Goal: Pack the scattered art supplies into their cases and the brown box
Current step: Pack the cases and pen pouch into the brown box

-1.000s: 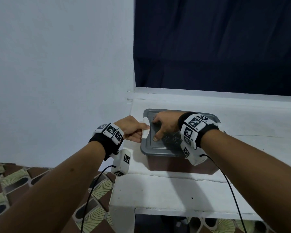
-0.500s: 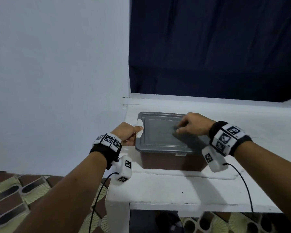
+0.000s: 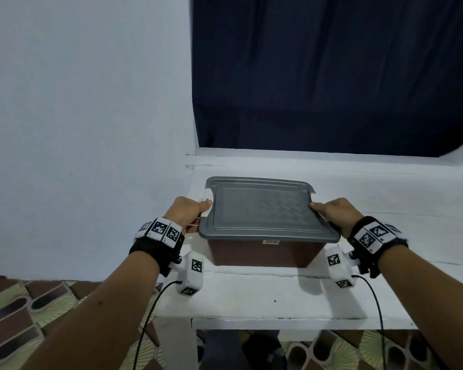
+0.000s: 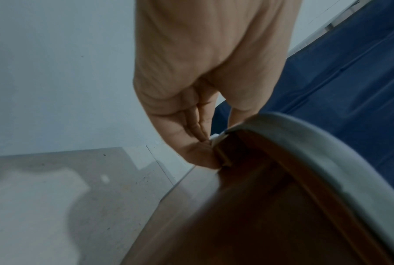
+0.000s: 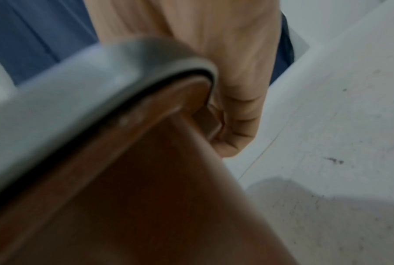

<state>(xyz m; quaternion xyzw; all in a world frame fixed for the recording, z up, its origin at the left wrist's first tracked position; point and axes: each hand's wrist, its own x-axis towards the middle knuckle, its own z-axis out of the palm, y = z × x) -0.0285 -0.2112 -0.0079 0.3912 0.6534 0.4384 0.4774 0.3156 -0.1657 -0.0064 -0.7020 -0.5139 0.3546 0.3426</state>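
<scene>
The brown box (image 3: pixel 262 252) with its grey lid (image 3: pixel 262 209) on stands on the white table (image 3: pixel 251 297). My left hand (image 3: pixel 189 209) grips the box's left handle edge, fingers curled under the rim and thumb on top. In the left wrist view the left hand's fingers (image 4: pixel 191 143) hook under the brown box (image 4: pixel 271 206) rim below the grey lid (image 4: pixel 316 152). My right hand (image 3: pixel 332 212) grips the right rim in the same way. In the right wrist view the fingers (image 5: pixel 232 125) curl under the grey lid (image 5: pixel 100 80) edge of the brown box (image 5: pixel 146 197). No loose art supplies are in sight.
A white wall (image 3: pixel 86 116) stands close at the left of the table. A dark blue curtain (image 3: pixel 332 76) hangs behind it. Patterned floor tiles (image 3: pixel 24 316) lie below the table's front edge. Cables (image 3: pixel 150 316) hang from both wrist cameras.
My right hand has slid off the top of the lid to the box's right rim and taken hold of it. The left hand stays on the left rim.
</scene>
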